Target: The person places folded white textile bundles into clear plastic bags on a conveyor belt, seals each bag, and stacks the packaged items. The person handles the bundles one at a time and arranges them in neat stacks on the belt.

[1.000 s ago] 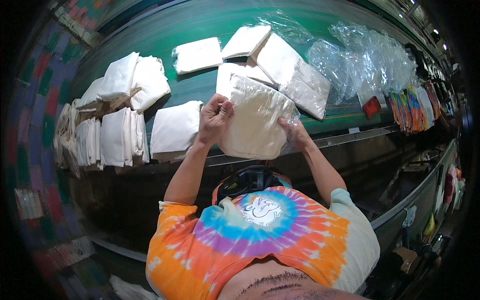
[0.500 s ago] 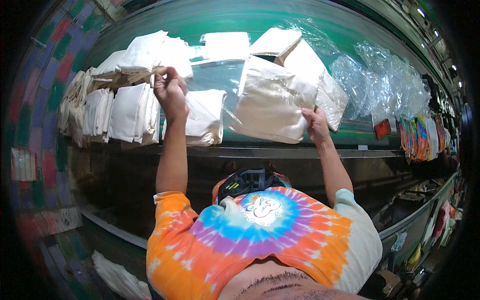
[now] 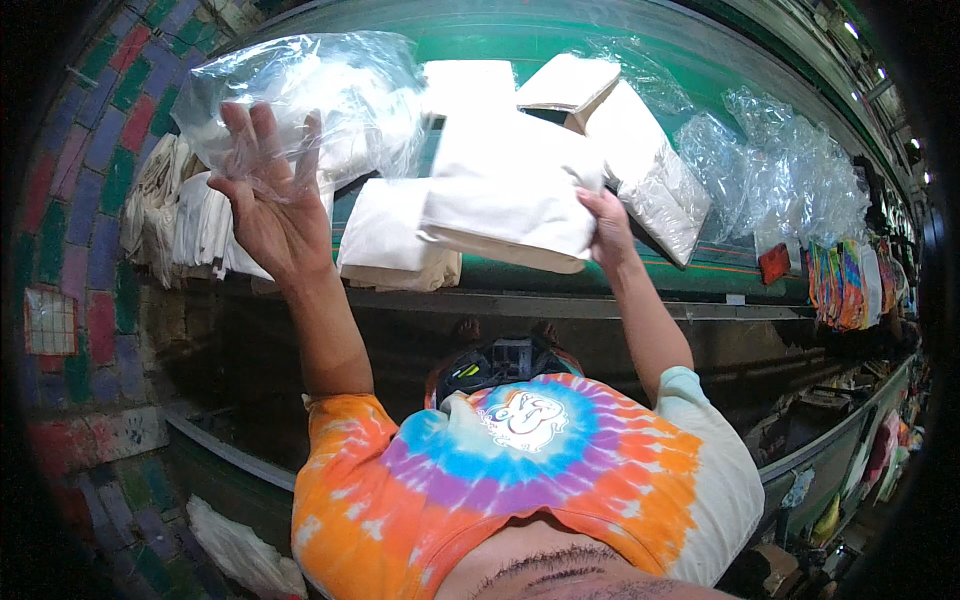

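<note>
My right hand [image 3: 606, 222] grips the right edge of a folded white cloth [image 3: 515, 205], held above the green table. At the left, my left hand [image 3: 275, 195] is raised with its fingers spread, against or just behind a clear plastic bag [image 3: 310, 85]. The bag billows over the white cloth stacks there. Below the held cloth's left side lies another folded white cloth [image 3: 385, 232]. Behind it sits a flat white folded piece [image 3: 468, 85]. To the right of my right hand rests a plastic-wrapped white bundle [image 3: 655, 155].
More folded white cloths [image 3: 200, 220] stand in a row at the left end of the green table [image 3: 490, 35]. Crumpled clear plastic bags [image 3: 780, 160] lie at the right, near a small red item [image 3: 773, 264] and tie-dyed cloths [image 3: 840, 280]. A dark gap runs along the table's front edge.
The clear plastic bag has come off the white cloth and moved left with my left hand, whose fingers have opened. My right hand has shifted slightly left with the cloth.
</note>
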